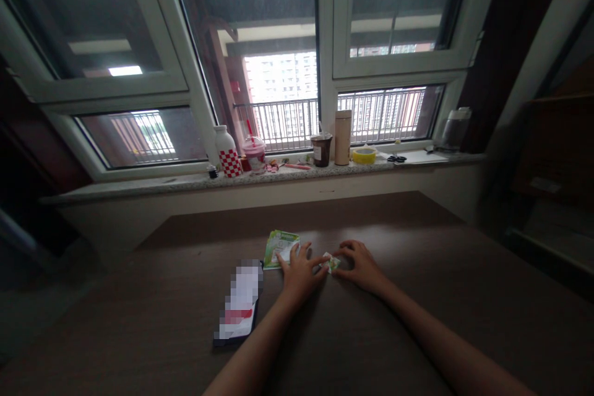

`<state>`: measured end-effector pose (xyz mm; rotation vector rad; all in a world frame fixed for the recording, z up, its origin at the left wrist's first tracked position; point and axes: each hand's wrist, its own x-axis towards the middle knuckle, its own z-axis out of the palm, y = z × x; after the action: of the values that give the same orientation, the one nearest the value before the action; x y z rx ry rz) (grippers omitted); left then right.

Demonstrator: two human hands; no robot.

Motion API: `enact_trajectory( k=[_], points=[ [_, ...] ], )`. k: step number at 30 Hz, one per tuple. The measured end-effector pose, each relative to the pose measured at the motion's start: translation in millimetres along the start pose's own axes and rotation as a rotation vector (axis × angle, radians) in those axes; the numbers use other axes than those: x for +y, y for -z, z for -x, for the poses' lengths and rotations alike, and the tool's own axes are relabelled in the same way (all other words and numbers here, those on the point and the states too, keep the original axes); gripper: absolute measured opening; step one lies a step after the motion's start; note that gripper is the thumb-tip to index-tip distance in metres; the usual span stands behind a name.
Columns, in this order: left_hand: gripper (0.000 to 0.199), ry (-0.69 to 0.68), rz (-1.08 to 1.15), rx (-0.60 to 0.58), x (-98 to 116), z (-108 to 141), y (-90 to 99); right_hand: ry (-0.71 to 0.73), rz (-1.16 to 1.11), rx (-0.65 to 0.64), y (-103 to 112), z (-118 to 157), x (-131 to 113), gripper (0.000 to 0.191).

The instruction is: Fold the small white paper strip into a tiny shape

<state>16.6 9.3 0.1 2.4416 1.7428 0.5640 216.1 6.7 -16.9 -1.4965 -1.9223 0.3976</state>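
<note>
A small crumpled green-and-white wrapper (331,263) is on the dark table, between my two hands. My left hand (301,271) pinches its left side with thumb and forefinger. The other fingers are spread, their tips over the edge of some flat green-and-white packets (281,246). From the right, my right hand (364,267) curls thumb and fingers around the wrapper's other side. The fingertips cover part of the wrapper, and its contents cannot be made out. Left of my left forearm lies a phone (239,306) in a dark case, its screen blurred out.
Brown wooden table (440,322) reaches toward a window sill (185,184). Along the sill stand a checkered bottle (228,154), a pink drink cup (254,156), a dark drink cup (321,150), a beige flask (342,139), yellow tape (364,156) and black scissors (396,159).
</note>
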Motion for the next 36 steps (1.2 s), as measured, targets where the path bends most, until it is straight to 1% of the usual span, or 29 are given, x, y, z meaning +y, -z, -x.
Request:
enact_trajectory(
  k=[2,5,10,13,15,20,26,31,36],
  points=[
    [0.028,-0.01,-0.001,0.002,-1,0,-0.3,-0.001,-0.061,0.037,-1,-1,4,0.036],
    [0.028,-0.007,-0.017,-0.007,-1,0,-0.4,0.004,-0.102,0.06,-2,-2,8,0.019],
    [0.027,-0.005,-0.024,-0.006,-1,-1,-0.4,0.018,-0.088,-0.016,1,0,4,0.01],
    [0.026,-0.002,-0.017,-0.008,-1,-1,0.5,0.016,-0.07,-0.063,4,2,-1,0.01],
    [0.026,0.002,-0.012,-0.013,-1,-1,1.3,0.01,-0.054,-0.067,5,3,-4,0.01],
    [0.026,0.005,0.002,-0.027,0,-2,2.6,-0.011,-0.04,-0.005,2,1,-5,0.011],
    [0.027,0.008,-0.005,-0.037,0,-2,3.1,-0.018,0.011,0.054,-4,-2,1,0.011],
    [0.027,0.001,-0.002,-0.036,0,-2,2.9,-0.038,0.04,0.048,-5,-5,2,0.016],
    [0.027,0.005,-0.003,-0.028,0,-2,2.9,-0.036,0.062,0.065,-4,-5,0,0.017]
  ],
)
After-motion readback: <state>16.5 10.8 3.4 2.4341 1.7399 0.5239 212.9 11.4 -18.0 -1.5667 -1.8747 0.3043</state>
